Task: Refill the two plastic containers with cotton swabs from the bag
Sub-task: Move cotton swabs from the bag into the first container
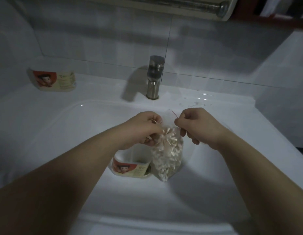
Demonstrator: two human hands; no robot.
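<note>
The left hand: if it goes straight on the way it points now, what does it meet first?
Probably the bag, held right before the left hand; beyond it, the right hand. Depth is unclear.

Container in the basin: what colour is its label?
Red and cream on the container, seen in the head view.

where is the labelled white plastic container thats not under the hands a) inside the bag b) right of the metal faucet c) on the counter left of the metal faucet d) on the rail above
c: the labelled white plastic container sits on the counter left of the metal faucet, away from the clear plastic swab bag held by the left hand and right hand.
</note>
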